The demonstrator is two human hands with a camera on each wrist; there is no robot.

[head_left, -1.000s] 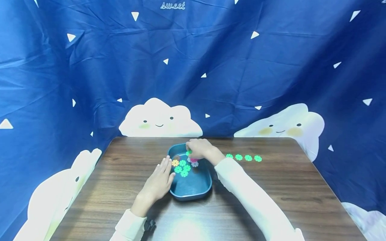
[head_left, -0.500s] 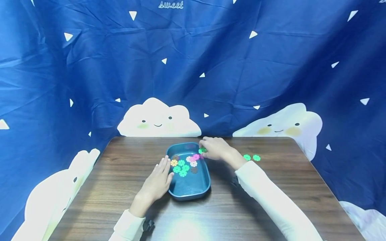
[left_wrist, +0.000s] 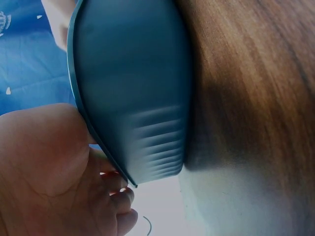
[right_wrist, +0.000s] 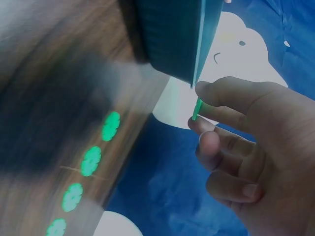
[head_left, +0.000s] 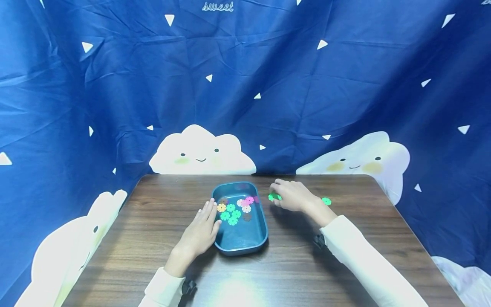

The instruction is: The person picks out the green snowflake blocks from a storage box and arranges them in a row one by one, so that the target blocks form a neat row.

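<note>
the fingers [right_wrist: 209, 139] of the right hand [head_left: 293, 196] are pinched together on a green flower disc [head_left: 274, 197], thumb on one face and index on the other, held edge-on as the right wrist view shows it. in the head view that hand sits right of centre, just past the right rim of the blue tray [head_left: 261, 236], low over the bench [head_left: 153, 238].

left hand [head_left: 199, 232] is left of centre, fingers straight and together, lying flat against the tray's left rim, palm on the bench. it grips nothing, just braces the tray.

inside the tray, toward its far end, there's a loose pile of flower discs [head_left: 235, 209]: green, yellow, pink, white and a dark one. the near half of the tray is bare.

on the bench, the right wrist view shows a row of green discs [right_wrist: 91, 161], four of them, lying flat in a line. in the head view only one of the row shows, a disc [head_left: 326, 201] right of the hand; the rest are behind the hand.

my take on doing this bit well: keep the pinch light, tip the disc flat before letting go, and set it in line with the row with the same gap, not touching its neighbour. the left hand should keep the tray steady.
</note>
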